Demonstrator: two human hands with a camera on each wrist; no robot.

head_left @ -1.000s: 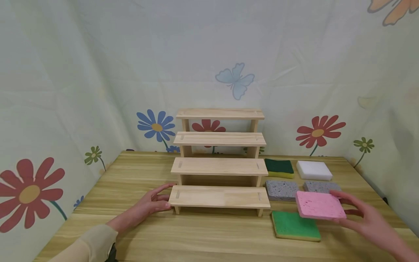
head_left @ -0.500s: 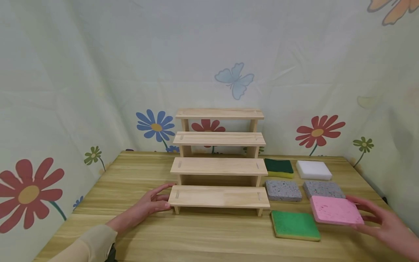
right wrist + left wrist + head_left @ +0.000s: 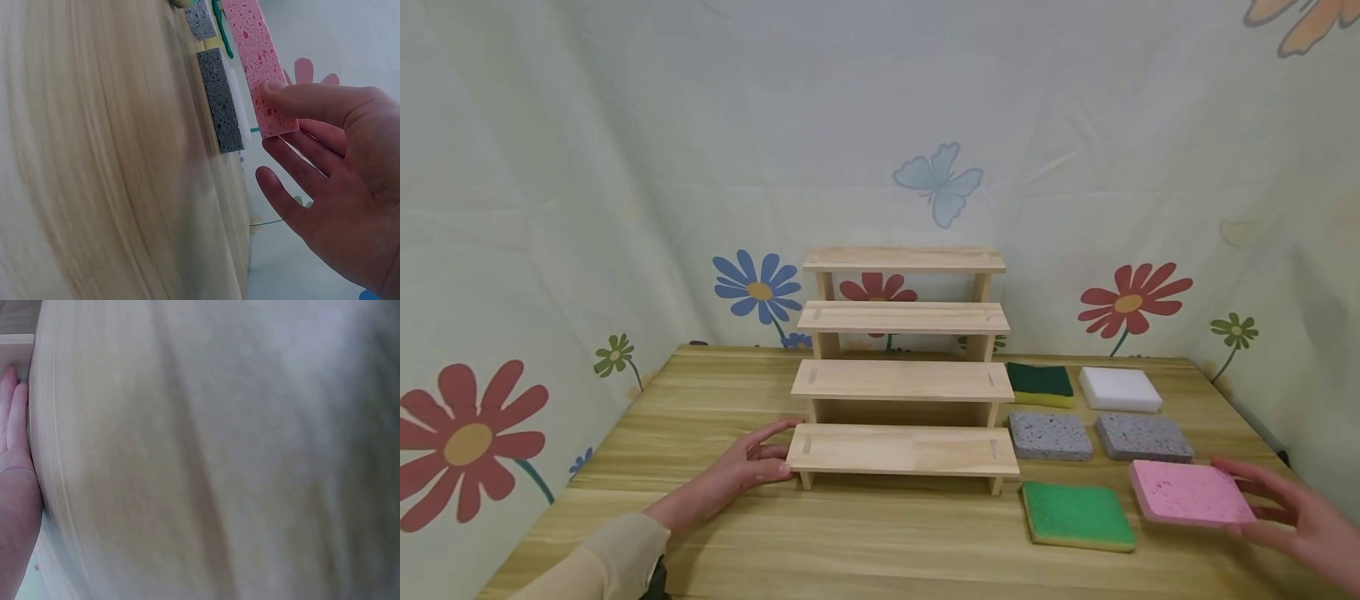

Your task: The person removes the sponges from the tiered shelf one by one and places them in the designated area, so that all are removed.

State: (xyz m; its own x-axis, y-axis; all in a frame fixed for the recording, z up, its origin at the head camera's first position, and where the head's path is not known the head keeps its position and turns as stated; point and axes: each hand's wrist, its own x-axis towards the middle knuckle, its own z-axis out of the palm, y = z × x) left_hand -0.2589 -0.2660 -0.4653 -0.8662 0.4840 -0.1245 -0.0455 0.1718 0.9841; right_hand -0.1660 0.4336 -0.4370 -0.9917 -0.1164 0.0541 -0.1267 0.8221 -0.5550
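My right hand (image 3: pixel 1311 521) pinches a flat pink sponge (image 3: pixel 1191 493) by its right end, thumb on one face and fingers on the other. In the right wrist view the sponge (image 3: pixel 255 56) is held above the table, past a grey sponge (image 3: pixel 220 100). To its left a green-topped sponge (image 3: pixel 1077 515) lies on the table. My left hand (image 3: pixel 741 467) rests at the left end of the lowest step of a four-tier wooden stand (image 3: pixel 902 448), fingers fairly straight. In the left wrist view, fingers (image 3: pixel 19 419) reach under that step's board.
Two speckled grey sponges (image 3: pixel 1049 436) lie side by side right of the stand. Behind them are a dark green and yellow sponge (image 3: pixel 1040 386) and a white sponge (image 3: pixel 1120 390). A flowered cloth (image 3: pixel 1037 100) hangs behind the wooden table (image 3: pixel 850 558).
The right hand has carried the pink sponge right and lower, from over the green sponge's corner to beside it, uncovering the right grey sponge. The left hand and stand have stayed put.
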